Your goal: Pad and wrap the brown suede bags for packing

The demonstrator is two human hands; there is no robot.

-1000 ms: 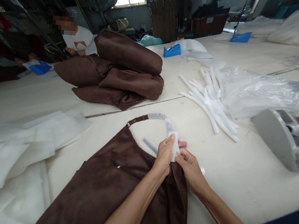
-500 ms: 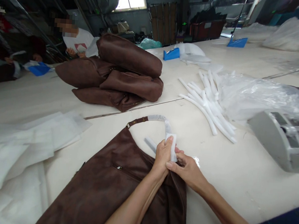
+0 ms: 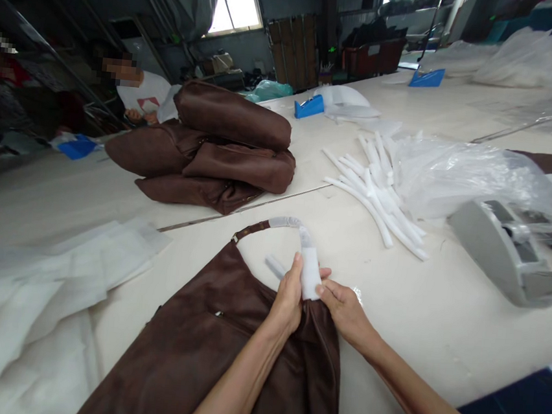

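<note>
The white wrap (image 3: pixel 310 274) runs eleven to five o'clock; the left hand (image 3: pixel 289 297) curls closed around it from eight; the right hand (image 3: pixel 345 310) pinches its edge from four.

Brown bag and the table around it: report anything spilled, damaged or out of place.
No spill or damage stands out on the table or the visible side of the brown bag; part of its handle is hidden. The white rods look a little untidy, lying fanned and crossing one another beside the clear plastic.
</note>
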